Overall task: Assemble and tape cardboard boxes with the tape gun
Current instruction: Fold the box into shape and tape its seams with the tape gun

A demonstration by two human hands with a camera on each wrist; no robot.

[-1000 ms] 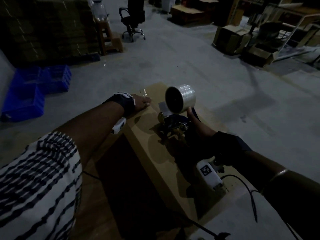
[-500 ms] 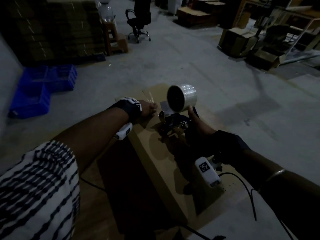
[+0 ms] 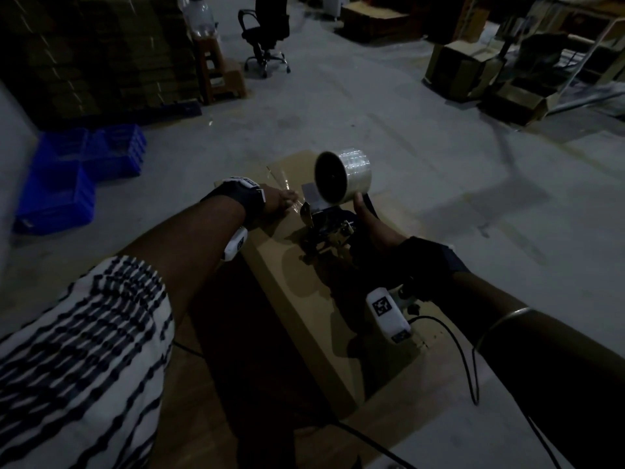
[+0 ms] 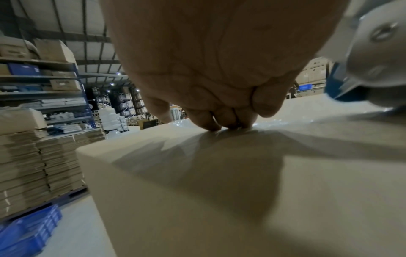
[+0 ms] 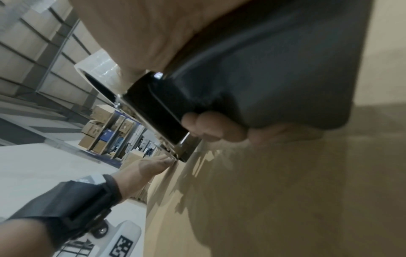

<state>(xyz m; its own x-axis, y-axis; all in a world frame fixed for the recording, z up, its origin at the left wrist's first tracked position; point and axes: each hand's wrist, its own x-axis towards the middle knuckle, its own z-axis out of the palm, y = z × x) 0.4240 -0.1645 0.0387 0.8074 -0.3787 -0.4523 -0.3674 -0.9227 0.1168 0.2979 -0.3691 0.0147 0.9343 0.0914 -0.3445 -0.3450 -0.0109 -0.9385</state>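
From the head view, the cardboard box (image 3: 304,299) lies on the floor. The right hand (image 3: 375,228) grips the tape gun (image 3: 329,228), roll uppermost, nose on the top face. The left hand (image 3: 277,204) presses the laid tape (image 3: 287,194) beside it, apparently anchoring the strip. The left wrist view shows curled fingertips (image 4: 208,124) pressing the glossy film. The right wrist view shows fingers (image 5: 211,127) wrapped around the dark handle.

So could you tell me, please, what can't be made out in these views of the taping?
- Head view: the tape gun blade is lost in dim shadow.
- Left wrist view: the left hand covers the box seam.
- Right wrist view: the right hand hides the handle.
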